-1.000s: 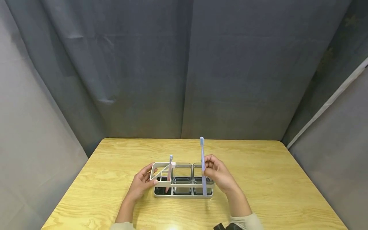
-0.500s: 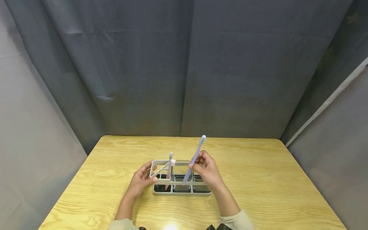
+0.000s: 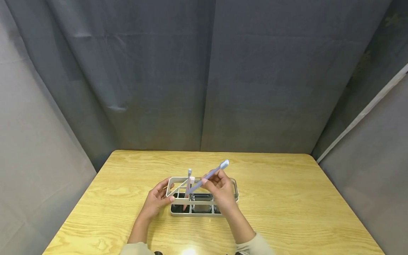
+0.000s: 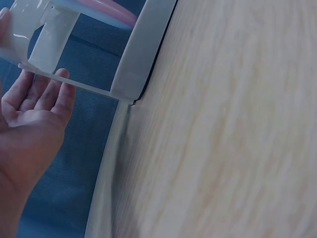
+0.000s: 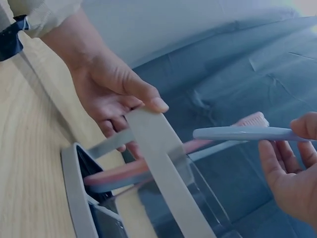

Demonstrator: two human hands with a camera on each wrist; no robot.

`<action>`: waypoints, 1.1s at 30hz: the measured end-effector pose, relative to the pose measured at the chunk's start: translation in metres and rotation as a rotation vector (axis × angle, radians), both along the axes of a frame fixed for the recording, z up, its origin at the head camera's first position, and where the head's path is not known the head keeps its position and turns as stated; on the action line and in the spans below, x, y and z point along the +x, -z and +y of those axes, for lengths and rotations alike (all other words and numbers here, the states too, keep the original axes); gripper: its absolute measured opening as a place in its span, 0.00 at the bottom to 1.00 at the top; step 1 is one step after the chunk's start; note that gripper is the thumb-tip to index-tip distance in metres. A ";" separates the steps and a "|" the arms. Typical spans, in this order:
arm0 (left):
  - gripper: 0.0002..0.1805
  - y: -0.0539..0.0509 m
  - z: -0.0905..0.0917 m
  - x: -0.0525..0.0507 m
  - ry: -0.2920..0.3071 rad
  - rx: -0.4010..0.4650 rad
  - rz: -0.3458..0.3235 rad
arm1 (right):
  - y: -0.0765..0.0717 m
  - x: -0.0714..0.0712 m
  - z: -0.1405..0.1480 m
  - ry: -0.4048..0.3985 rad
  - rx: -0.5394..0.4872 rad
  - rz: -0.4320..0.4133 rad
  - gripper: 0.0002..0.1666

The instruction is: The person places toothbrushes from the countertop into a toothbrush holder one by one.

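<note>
A white-framed toothbrush holder (image 3: 204,215) with a dark base stands on the table. My left hand (image 3: 156,202) grips its left end, thumb on the front rail and fingers at the side. A pink toothbrush (image 5: 121,171) leans in the left section; a pale blue strip runs along it, and I cannot tell whether that is a second brush. Over the middle of the holder, my right hand (image 3: 221,191) pinches a lavender toothbrush (image 3: 205,179). That brush tilts, its head up to the right and its handle end near the rack's divided left part, apart from the rail in the right wrist view.
Clear cups (image 3: 202,207) fill the holder's middle and right sections; the right one is partly hidden behind my right hand. Wooden tabletop (image 3: 271,198) surrounds the holder. Grey curtains (image 3: 159,88) hang behind the table's far edge.
My right hand has moved left from the holder's right end with the lavender toothbrush, which has tipped from upright to a slant. My left hand keeps its hold on the rack.
</note>
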State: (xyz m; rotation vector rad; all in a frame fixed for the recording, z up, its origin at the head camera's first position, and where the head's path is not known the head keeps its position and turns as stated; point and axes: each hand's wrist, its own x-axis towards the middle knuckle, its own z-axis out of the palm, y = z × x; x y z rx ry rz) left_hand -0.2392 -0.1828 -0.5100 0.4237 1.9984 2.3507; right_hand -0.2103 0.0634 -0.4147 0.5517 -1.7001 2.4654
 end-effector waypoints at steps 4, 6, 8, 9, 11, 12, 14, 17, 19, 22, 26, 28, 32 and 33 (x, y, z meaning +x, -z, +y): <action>0.39 0.000 0.000 0.000 0.000 0.003 -0.003 | 0.002 0.001 -0.007 0.032 -0.010 -0.012 0.13; 0.39 0.000 0.001 0.000 0.005 0.003 -0.002 | 0.004 0.001 -0.010 0.036 -0.001 -0.009 0.13; 0.39 0.002 0.002 0.001 0.006 0.004 -0.009 | 0.006 0.001 -0.011 0.037 0.024 -0.003 0.13; 0.39 0.002 0.002 0.001 0.006 0.003 -0.010 | 0.007 0.001 -0.012 0.037 0.040 -0.002 0.13; 0.39 0.003 0.002 0.002 0.007 -0.002 -0.012 | 0.009 0.001 -0.014 0.043 0.079 -0.002 0.13; 0.39 0.003 0.002 0.002 0.007 -0.002 -0.011 | 0.009 0.001 -0.014 0.050 0.099 -0.005 0.13; 0.39 0.003 0.002 0.002 0.005 -0.003 -0.005 | 0.010 0.000 -0.016 0.066 0.143 -0.005 0.11; 0.38 0.003 0.002 0.000 0.004 0.002 0.009 | 0.008 -0.001 -0.018 0.086 0.199 -0.003 0.09; 0.39 0.002 0.002 0.000 0.001 0.007 0.015 | 0.005 -0.002 -0.019 0.090 0.242 0.009 0.08; 0.39 0.001 0.003 0.000 -0.005 0.005 0.009 | -0.006 0.003 -0.022 0.094 0.319 0.053 0.05; 0.39 0.000 0.003 0.001 0.000 0.002 0.002 | -0.019 0.010 -0.023 0.091 0.420 0.100 0.04; 0.39 0.000 0.003 0.001 0.005 0.004 0.004 | -0.020 0.010 -0.024 0.084 0.451 0.102 0.04; 0.39 0.000 0.003 0.001 0.010 0.014 0.007 | -0.016 0.008 -0.023 0.066 0.486 0.090 0.03; 0.39 0.000 0.003 0.001 0.011 0.016 0.006 | -0.011 0.005 -0.023 0.065 0.495 0.089 0.03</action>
